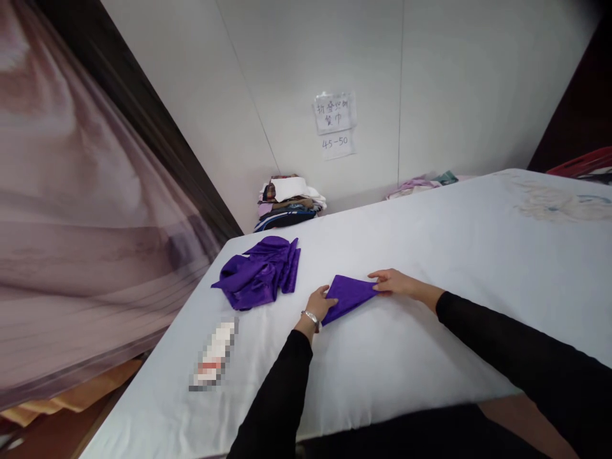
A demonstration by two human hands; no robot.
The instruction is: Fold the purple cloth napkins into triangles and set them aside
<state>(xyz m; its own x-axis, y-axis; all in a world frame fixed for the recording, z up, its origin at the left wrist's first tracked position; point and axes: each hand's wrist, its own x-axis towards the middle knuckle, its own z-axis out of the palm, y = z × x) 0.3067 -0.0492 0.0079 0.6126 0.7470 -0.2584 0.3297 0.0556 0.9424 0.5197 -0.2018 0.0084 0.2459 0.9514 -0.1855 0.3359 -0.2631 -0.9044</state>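
Note:
A purple cloth napkin, folded into a pointed, roughly triangular shape, lies between my two hands over the white-covered table. My left hand, with a bracelet at the wrist, grips its left side, thumb on top and the other fingers partly behind it. At the right corner, my right hand pinches the tip of the cloth. A loose heap of purple cloths rests to the left, apart from my left hand.
A blurred-out object lies on the white tabletop at left. Stacked folded clothes stand beyond the far edge by the wall, with more fabric to the right. Handwritten paper signs hang there. Sheer curtains drape along the left.

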